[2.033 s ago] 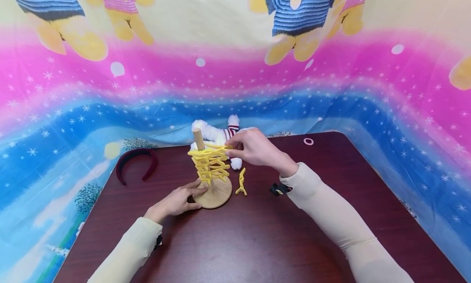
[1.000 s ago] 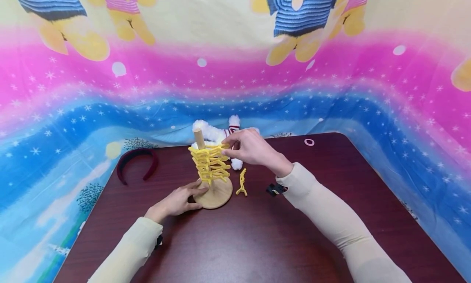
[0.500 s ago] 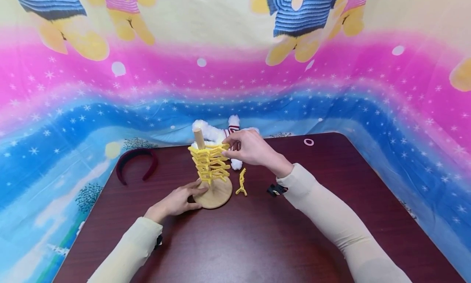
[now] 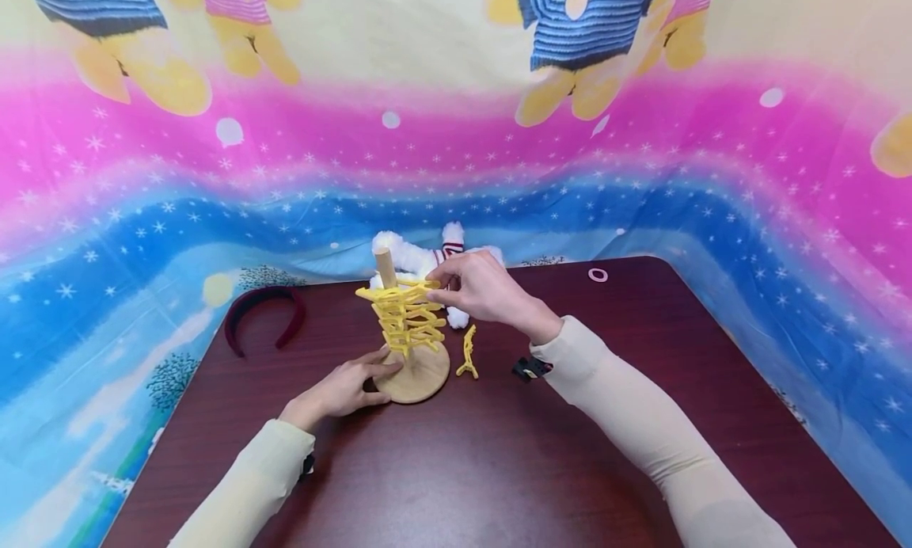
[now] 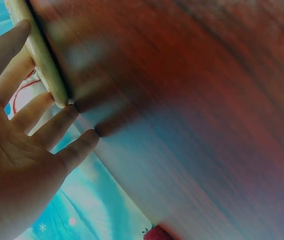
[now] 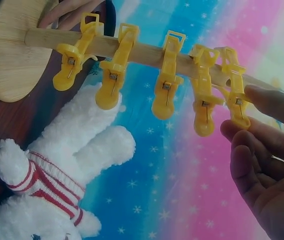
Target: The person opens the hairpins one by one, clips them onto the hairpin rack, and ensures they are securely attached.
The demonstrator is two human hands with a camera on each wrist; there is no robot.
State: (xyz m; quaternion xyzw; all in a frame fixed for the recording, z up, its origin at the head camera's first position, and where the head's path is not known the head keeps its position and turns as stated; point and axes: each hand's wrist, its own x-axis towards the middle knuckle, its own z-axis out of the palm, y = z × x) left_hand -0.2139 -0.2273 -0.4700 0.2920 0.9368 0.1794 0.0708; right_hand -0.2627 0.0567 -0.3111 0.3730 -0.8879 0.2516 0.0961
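Note:
A wooden post [image 4: 385, 268] stands on a round wooden base [image 4: 420, 380]. Several yellow clothespins [image 4: 409, 320] are stacked along it, their springs showing in the right wrist view. My right hand [image 4: 488, 288] pinches the handle end of the topmost clothespin [image 6: 238, 97] between thumb and fingers; its far end meets the post. Low on the left, my left hand [image 4: 345, 388] rests at the base's rim with its fingers spread and fairly straight, as the left wrist view also shows. Another yellow clothespin [image 4: 467, 353] lies loose on the table, right of the base.
A white plush toy [image 6: 67, 165] in a red-striped top lies behind the post. A dark red headband [image 4: 264, 298] is at the table's left, and a small pink ring [image 4: 598, 275] at the back right. Printed cloth surrounds the dark table [image 4: 456, 469].
My right hand has shifted slightly left toward the post. The topmost clothespin has moved left with it, its end now sticking out past the post's left side. The left hand has stayed still.

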